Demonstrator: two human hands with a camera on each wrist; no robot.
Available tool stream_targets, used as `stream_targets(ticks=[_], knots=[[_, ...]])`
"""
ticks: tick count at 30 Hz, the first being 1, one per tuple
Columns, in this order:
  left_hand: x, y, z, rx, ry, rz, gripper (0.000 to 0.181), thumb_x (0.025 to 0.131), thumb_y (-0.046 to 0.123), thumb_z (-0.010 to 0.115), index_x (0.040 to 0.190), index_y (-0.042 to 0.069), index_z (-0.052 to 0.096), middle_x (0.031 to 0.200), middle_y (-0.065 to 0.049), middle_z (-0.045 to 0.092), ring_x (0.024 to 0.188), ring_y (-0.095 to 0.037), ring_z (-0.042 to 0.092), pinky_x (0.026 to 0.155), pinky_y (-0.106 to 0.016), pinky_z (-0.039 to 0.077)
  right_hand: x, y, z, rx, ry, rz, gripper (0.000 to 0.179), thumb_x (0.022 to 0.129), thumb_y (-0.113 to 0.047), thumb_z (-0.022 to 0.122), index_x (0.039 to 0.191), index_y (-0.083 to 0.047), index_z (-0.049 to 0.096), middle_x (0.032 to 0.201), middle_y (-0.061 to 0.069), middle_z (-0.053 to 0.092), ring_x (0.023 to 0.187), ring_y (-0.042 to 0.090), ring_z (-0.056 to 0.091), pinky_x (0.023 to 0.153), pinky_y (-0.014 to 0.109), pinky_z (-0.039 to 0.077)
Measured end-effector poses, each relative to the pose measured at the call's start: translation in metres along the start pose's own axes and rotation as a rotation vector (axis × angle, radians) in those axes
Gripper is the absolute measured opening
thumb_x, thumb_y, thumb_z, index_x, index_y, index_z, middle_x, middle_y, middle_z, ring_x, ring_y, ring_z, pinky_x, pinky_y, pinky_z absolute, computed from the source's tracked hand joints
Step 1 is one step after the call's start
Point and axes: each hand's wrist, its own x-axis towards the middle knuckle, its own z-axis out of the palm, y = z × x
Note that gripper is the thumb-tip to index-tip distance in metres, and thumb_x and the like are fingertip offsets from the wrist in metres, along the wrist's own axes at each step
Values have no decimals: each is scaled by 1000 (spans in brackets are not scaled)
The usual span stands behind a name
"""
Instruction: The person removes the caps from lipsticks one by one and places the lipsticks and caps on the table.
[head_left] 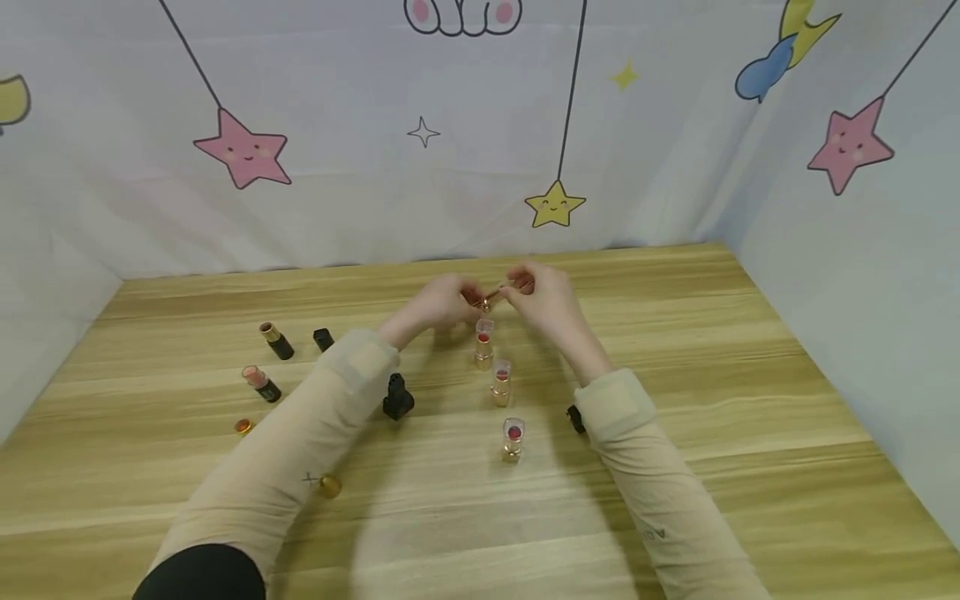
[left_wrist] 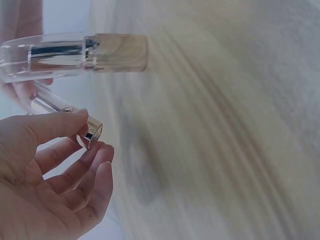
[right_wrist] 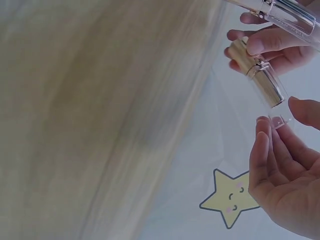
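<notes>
My left hand (head_left: 446,302) pinches the gold base of a lipstick (right_wrist: 261,72) with a clear cap, held at a slant near the back of the table. At the cap's far end are the fingertips of my right hand (head_left: 546,300), its thumb on the other side. Just in front stands another upright gold lipstick (head_left: 483,352) with a clear cap, large in the left wrist view. Two more such capped lipsticks, one in the middle (head_left: 501,388) and one nearer me (head_left: 513,442), stand in a rough line toward me, red showing through their caps.
Left of my left sleeve are a black-and-gold tube (head_left: 277,342), a pink lipstick (head_left: 262,384), a black cap (head_left: 323,338) and a small gold-rimmed piece (head_left: 243,427). Black pieces (head_left: 398,398) stand between the arms. A gold round piece (head_left: 330,486) touches the left sleeve's outline. A patterned curtain (head_left: 360,208) hangs behind.
</notes>
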Motion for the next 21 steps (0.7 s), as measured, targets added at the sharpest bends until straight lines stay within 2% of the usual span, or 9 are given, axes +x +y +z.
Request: stream_targets(ticks=[8,15,21], knots=[[-9,6,-9,-50,10,33,23,90,15,64,111,4,65,113,-13,67,106,-26,61,94,-40,48,-4,8,-4,126,19,46,28,93,-15,62,118,-3,63,107,17,68,98,29,63,89,38,51],[-12,9,-12,-35,46,68,19,88,14,68,103,4,67,102,-11,68,95,-22,58,83,-34,46,-8,11,-7,211,10,80,26,93,-14,63,117,-3,64,112,18,67,102,29,63,91,38,52],[-16,11,-14,-23,54,73,17,87,17,69,100,6,67,96,-8,66,87,-18,53,74,-28,41,-11,11,-8,221,21,72,25,92,-12,64,115,-2,65,110,19,68,99,29,65,87,37,53]])
